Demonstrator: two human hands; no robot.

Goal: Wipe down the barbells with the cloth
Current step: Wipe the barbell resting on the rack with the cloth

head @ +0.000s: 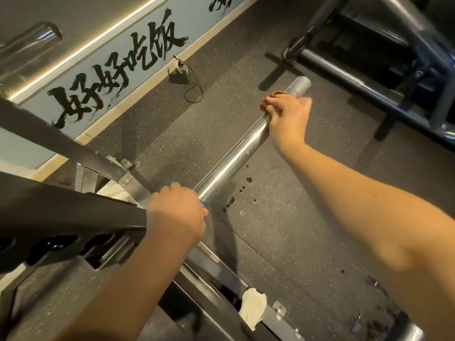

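Note:
A chrome barbell sleeve (236, 153) runs diagonally from the rack at lower left up to its free end at upper right. My left hand (176, 212) grips the bar at its inner end, next to the rack. My right hand (286, 119) is wrapped round the sleeve close to the free end, and a small brownish cloth (269, 99) shows under its fingers, pressed against the metal. Most of the cloth is hidden by the hand.
A dark rack frame (61, 212) fills the left side. A dark blue machine frame (384, 77) stands at upper right. The speckled rubber floor (283, 230) has dark wet spots below the bar. A pale shoe (253, 307) shows at the bottom. A cable (192, 84) lies by the wall.

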